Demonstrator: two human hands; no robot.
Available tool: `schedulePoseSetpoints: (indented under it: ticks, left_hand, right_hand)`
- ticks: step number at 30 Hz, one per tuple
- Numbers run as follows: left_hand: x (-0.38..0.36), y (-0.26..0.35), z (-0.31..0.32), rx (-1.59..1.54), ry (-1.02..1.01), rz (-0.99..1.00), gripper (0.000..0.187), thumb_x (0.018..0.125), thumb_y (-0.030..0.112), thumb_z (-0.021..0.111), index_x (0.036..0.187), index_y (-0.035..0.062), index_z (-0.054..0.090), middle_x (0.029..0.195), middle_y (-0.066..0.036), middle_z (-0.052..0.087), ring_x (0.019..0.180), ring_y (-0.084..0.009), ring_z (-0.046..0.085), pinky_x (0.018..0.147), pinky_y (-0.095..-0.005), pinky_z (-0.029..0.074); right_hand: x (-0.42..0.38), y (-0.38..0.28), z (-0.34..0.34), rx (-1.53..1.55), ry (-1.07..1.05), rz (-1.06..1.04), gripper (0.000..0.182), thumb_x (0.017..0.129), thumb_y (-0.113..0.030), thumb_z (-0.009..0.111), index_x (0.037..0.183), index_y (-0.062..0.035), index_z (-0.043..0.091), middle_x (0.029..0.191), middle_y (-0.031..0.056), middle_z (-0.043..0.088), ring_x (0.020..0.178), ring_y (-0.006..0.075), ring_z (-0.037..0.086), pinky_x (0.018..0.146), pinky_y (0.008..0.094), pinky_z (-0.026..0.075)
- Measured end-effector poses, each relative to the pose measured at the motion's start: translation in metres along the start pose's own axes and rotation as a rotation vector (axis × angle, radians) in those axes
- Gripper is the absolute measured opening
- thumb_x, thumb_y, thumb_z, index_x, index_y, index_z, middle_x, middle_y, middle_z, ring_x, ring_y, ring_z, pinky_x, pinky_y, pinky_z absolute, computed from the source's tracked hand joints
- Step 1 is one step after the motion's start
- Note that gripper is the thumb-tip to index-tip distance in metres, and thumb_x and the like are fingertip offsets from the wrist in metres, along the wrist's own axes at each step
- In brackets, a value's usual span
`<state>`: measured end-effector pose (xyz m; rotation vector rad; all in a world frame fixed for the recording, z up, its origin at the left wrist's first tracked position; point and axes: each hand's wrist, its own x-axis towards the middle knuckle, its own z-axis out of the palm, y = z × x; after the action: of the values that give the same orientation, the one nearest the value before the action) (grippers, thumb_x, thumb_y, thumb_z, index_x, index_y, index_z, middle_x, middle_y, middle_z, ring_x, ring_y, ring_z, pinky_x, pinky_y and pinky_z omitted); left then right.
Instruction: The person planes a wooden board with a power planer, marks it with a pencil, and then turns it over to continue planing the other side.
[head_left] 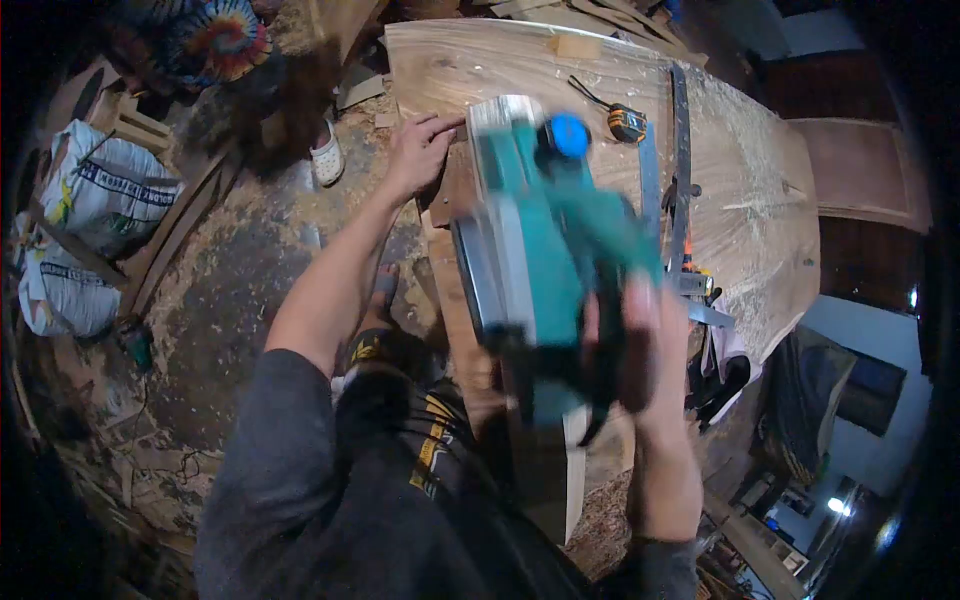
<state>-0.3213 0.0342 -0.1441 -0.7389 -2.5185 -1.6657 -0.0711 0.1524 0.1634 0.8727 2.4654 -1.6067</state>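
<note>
Right hand [650, 340] wrapped firmly round planer [545, 265], over slab's [740, 190] left side; blur hides contact. Left hand [422, 155] loosely open at wood's [457, 185] far end, probably steadying it. Tape [627, 123] right, likely parked clear.

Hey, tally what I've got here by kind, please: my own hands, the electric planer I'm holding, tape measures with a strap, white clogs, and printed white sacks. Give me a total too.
Hands: 2 (left hand, right hand)
Electric planer: 1
Strapped tape measure: 1
White clog: 1
Printed white sacks: 2 (upper sack, lower sack)
Total: 7
</note>
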Motion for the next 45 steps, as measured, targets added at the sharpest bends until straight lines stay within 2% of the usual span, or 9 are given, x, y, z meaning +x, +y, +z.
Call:
schedulePoseSetpoints:
  ticks: [5,8,16,23,25,32,37,40,45]
  left_hand:
    - [-0.002,-0.002,0.002,-0.339,-0.061,-0.079,0.022,0.089,0.019,0.061,0.104,0.0057,0.072,0.094,-0.014,0.071,0.086,-0.0248,0.067,0.078,-0.0348,0.051]
    - [-0.003,0.0,-0.004,-0.282,-0.096,-0.05,0.024,0.09,0.019,0.06,0.105,0.0045,0.071,0.094,-0.014,0.071,0.088,-0.0226,0.067,0.079,-0.0339,0.051]
    - [0.002,0.003,-0.003,-0.201,-0.145,-0.027,0.029,0.096,0.012,0.055,0.121,0.0018,0.065,0.112,-0.014,0.068,0.105,-0.0214,0.063,0.093,-0.032,0.047]
    - [0.004,-0.019,0.008,-0.253,-0.106,0.002,0.029,0.094,0.012,0.056,0.12,0.0052,0.066,0.095,-0.015,0.067,0.092,-0.0229,0.062,0.084,-0.032,0.047]
    - [0.001,-0.001,-0.002,-0.264,-0.177,-0.125,0.031,0.098,0.009,0.052,0.125,-0.0003,0.062,0.115,-0.012,0.068,0.111,-0.0193,0.061,0.098,-0.0291,0.045]
    - [-0.001,-0.017,0.008,-0.105,-0.054,0.02,0.029,0.09,0.012,0.057,0.115,0.0052,0.069,0.102,-0.018,0.067,0.097,-0.0318,0.063,0.087,-0.0364,0.049]
    - [-0.003,0.004,-0.008,-0.083,-0.035,0.046,0.027,0.087,0.021,0.061,0.109,0.0109,0.072,0.109,-0.019,0.068,0.104,-0.037,0.063,0.091,-0.0437,0.048]
    - [-0.007,0.017,-0.01,-0.208,-0.089,-0.176,0.022,0.086,0.021,0.062,0.103,0.0115,0.072,0.11,-0.018,0.068,0.103,-0.0356,0.063,0.088,-0.0411,0.05]
    - [-0.001,-0.01,-0.001,-0.085,-0.043,0.014,0.025,0.088,0.02,0.06,0.11,0.0148,0.072,0.111,-0.017,0.068,0.109,-0.0352,0.061,0.093,-0.0407,0.049]
  right_hand:
    - [0.142,-0.05,0.031,0.08,0.015,-0.289,0.037,0.094,-0.037,0.058,0.077,-0.0038,0.062,0.059,0.0008,0.057,0.055,0.0101,0.054,0.055,0.0256,0.042]
    - [0.133,-0.043,0.022,-0.035,-0.141,-0.217,0.035,0.09,-0.037,0.064,0.088,-0.0025,0.062,0.065,0.001,0.059,0.055,0.0081,0.054,0.054,0.0245,0.043]
    - [-0.099,0.042,-0.021,-0.158,-0.025,0.118,0.043,0.078,-0.004,0.069,0.12,-0.0044,0.06,0.108,0.0135,0.066,0.098,0.0232,0.065,0.09,0.0349,0.049]
    - [-0.256,0.115,-0.052,0.102,0.01,0.607,0.049,0.077,-0.028,0.076,0.116,-0.003,0.059,0.102,0.0085,0.068,0.084,0.0208,0.066,0.069,0.031,0.052]
    - [-0.248,0.108,-0.051,-0.012,-0.018,0.481,0.046,0.078,-0.027,0.075,0.114,-0.0025,0.059,0.101,0.0095,0.068,0.083,0.0227,0.066,0.069,0.0317,0.052]
    - [-0.105,0.05,-0.019,-0.539,0.013,-0.146,0.044,0.076,-0.01,0.069,0.118,-0.0056,0.059,0.1,0.0133,0.068,0.089,0.0277,0.067,0.081,0.0372,0.052]
    - [0.058,-0.027,0.016,-0.105,-0.043,-0.176,0.03,0.087,-0.019,0.063,0.112,-0.0018,0.062,0.081,0.0086,0.066,0.064,0.0143,0.063,0.062,0.031,0.051]
    - [0.126,-0.05,0.03,-0.032,-0.004,-0.282,0.048,0.096,-0.05,0.052,0.089,-0.0033,0.063,0.06,0.0009,0.056,0.055,0.0099,0.053,0.051,0.0253,0.041]
    - [0.077,-0.029,0.014,0.036,-0.053,-0.131,0.051,0.102,-0.047,0.04,0.09,-0.002,0.06,0.062,0.0035,0.058,0.055,0.0124,0.053,0.055,0.0274,0.042]
